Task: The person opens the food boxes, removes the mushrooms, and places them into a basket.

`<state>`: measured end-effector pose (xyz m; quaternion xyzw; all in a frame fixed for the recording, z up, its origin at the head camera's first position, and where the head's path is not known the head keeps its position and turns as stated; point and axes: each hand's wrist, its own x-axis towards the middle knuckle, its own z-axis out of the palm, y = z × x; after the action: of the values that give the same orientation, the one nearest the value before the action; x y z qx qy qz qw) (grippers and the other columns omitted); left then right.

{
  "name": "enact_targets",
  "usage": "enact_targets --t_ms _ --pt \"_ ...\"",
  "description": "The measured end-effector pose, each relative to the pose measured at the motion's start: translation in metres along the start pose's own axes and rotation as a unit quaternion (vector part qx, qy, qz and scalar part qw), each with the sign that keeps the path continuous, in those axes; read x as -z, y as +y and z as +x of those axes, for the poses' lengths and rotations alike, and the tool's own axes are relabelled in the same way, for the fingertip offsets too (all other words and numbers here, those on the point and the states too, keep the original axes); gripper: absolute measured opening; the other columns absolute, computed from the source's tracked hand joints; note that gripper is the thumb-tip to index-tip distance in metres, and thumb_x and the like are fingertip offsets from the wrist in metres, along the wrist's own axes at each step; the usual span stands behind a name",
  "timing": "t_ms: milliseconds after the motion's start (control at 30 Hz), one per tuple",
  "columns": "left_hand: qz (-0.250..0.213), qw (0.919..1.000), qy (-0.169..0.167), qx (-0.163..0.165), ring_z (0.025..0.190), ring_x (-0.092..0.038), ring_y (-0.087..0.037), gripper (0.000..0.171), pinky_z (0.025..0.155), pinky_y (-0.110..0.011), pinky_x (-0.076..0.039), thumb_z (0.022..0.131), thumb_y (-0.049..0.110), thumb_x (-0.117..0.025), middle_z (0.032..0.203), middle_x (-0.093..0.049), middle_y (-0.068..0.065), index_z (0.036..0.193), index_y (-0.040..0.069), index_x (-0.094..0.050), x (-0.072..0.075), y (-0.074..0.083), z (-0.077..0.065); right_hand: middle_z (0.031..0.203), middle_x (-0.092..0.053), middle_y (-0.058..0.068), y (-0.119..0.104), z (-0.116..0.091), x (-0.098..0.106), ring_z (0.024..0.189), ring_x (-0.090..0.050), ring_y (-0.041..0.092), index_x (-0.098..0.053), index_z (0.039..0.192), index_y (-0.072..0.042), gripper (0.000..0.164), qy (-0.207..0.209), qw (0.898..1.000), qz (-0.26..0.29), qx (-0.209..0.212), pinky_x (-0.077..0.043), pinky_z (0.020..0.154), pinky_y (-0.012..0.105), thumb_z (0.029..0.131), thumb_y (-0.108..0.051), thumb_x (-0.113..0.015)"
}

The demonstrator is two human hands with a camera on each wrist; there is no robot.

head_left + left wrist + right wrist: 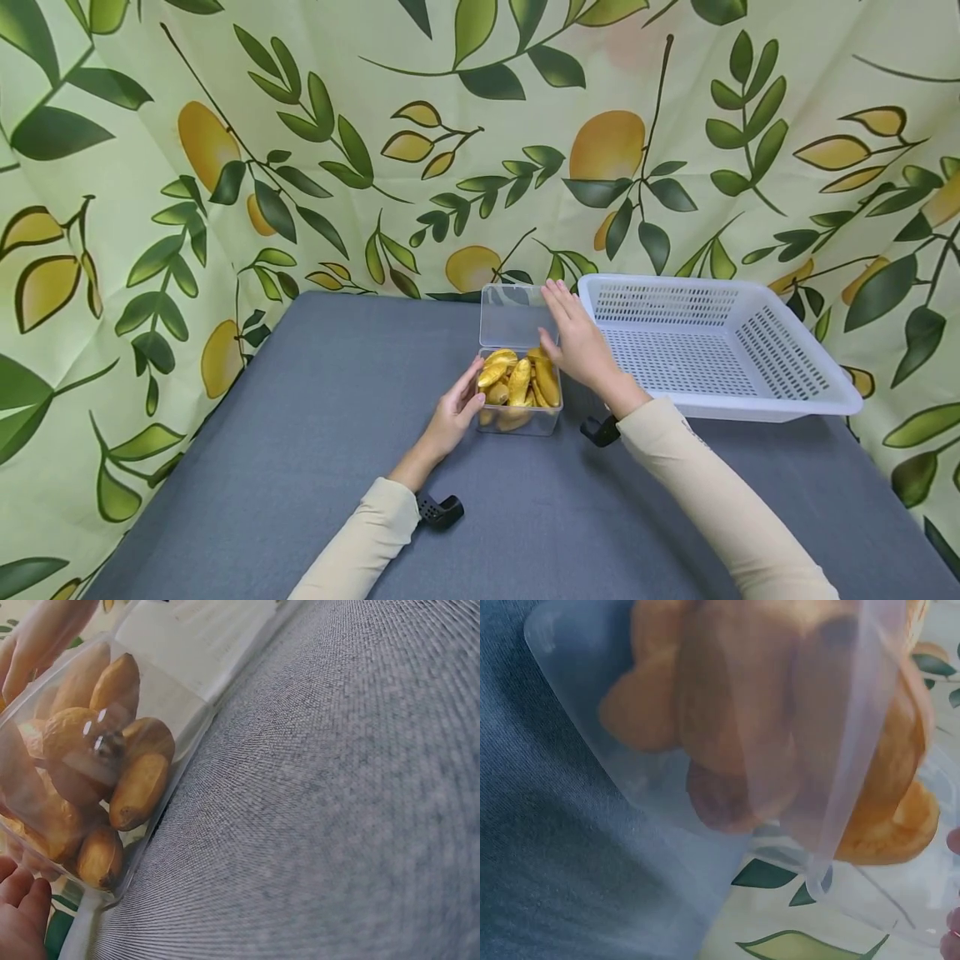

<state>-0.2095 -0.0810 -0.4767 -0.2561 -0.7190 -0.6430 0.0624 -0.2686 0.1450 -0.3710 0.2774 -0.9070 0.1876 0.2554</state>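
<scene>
Cream fabric [495, 125] printed with green leaves and orange fruit is hanging behind a grey cloth-covered table [300, 467]. At the frame's centre, a clear rectangular plastic box [542, 423], its transparent hinged lid [513, 317] standing raised, is holding heaped glossy yellow, elongated fruit-like pieces [519, 382]. The left hand [453, 410] is touching the box's left side, fingers relaxed and extended; the right hand [581, 342] is holding straight fingers at the lid's right edge, contact unclear. A white perforated plastic basket [750, 407] is sitting at right.

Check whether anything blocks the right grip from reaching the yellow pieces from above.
Nothing visible does: the clear box is open on top, its lid folded back at the far side, leaving the yellow pieces uncovered near the right grip.
</scene>
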Motion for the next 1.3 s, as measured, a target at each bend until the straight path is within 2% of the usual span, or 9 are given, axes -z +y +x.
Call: enact_targets --t_ms 100,267,367,500,633,900,1100,1300 --pt "-0.001 1.0000 0.000 0.002 0.145 -0.022 -0.036 0.053 0.112 -0.003 -0.024 0.098 0.001 -0.046 0.157 -0.023 -0.029 0.147 -0.010 -0.028 0.000 0.001 0.000 0.154 -0.033 0.025 0.002 0.005 0.001 0.145 -0.030 0.041 -0.034 0.145 0.008 0.065 -0.047 0.998 0.013 -0.031 -0.025 0.122 0.053 0.089 -0.010 -0.062" --pt "-0.005 1.0000 -0.002 0.005 0.145 -0.022 -0.037 0.052 0.112 -0.003 -0.024 0.099 0.002 -0.045 0.157 -0.022 -0.028 0.147 -0.010 -0.028 -0.001 0.000 0.000 0.159 -0.023 0.023 0.007 0.012 0.002 0.149 -0.020 0.038 -0.027 0.149 0.005 0.069 -0.116 0.990 0.025 -0.076 -0.019 0.125 0.051 0.092 -0.017 -0.060" --pt "-0.004 1.0000 -0.003 0.006 0.145 -0.021 -0.039 0.053 0.112 -0.003 -0.024 0.099 0.001 -0.045 0.157 -0.022 -0.028 0.147 -0.009 -0.027 -0.001 0.000 -0.001 0.160 -0.020 0.022 0.010 0.014 0.001 0.151 -0.016 0.038 -0.024 0.150 0.004 0.071 -0.142 0.985 0.036 -0.092 -0.017 0.125 0.051 0.094 -0.019 -0.059" --pt "-0.001 0.9999 -0.008 0.007 0.146 -0.020 -0.039 0.054 0.112 -0.002 -0.023 0.099 0.001 -0.046 0.157 -0.020 -0.029 0.148 -0.008 -0.027 -0.002 0.000 -0.002 0.161 -0.018 0.023 0.012 0.017 0.001 0.151 -0.014 0.038 -0.022 0.151 0.004 0.071 -0.156 0.980 0.057 -0.107 -0.015 0.126 0.052 0.095 -0.019 -0.058" --pt "-0.002 0.9999 -0.011 0.008 0.147 -0.019 -0.039 0.055 0.112 -0.002 -0.022 0.099 0.001 -0.046 0.157 -0.019 -0.030 0.149 -0.007 -0.026 -0.002 0.000 -0.002 0.160 -0.019 0.022 0.013 0.016 0.003 0.151 -0.015 0.038 -0.022 0.151 0.002 0.069 -0.147 0.981 0.065 -0.107 -0.017 0.125 0.053 0.095 -0.018 -0.057" --pt "-0.008 0.9998 -0.012 0.015 0.148 -0.019 -0.038 0.056 0.112 -0.002 -0.022 0.099 0.003 -0.047 0.159 -0.019 -0.025 0.149 -0.006 -0.025 0.000 0.001 -0.001 0.158 -0.028 0.021 0.009 0.006 0.012 0.148 -0.025 0.038 -0.029 0.150 0.000 0.064 -0.096 0.987 0.084 -0.098 -0.025 0.122 0.054 0.095 -0.016 -0.057" --pt "-0.012 0.9997 -0.015 0.017 0.148 -0.018 -0.039 0.056 0.112 -0.002 -0.023 0.099 0.003 -0.047 0.159 -0.019 -0.025 0.149 -0.007 -0.025 0.000 -0.001 -0.001 0.151 -0.040 0.023 0.004 -0.008 0.021 0.140 -0.039 0.041 -0.039 0.144 0.003 0.057 -0.069 0.987 0.100 -0.102 -0.034 0.116 0.056 0.095 -0.017 -0.059" --pt "-0.009 0.9997 -0.015 0.019 0.147 -0.018 -0.039 0.055 0.112 -0.002 -0.022 0.099 0.003 -0.047 0.159 -0.019 -0.025 0.149 -0.006 -0.025 0.000 -0.004 -0.001 0.132 -0.059 0.025 -0.002 -0.026 0.022 0.113 -0.062 0.041 -0.054 0.133 0.003 0.047 -0.055 0.986 0.117 -0.102 -0.054 0.094 0.053 0.091 -0.015 -0.064"
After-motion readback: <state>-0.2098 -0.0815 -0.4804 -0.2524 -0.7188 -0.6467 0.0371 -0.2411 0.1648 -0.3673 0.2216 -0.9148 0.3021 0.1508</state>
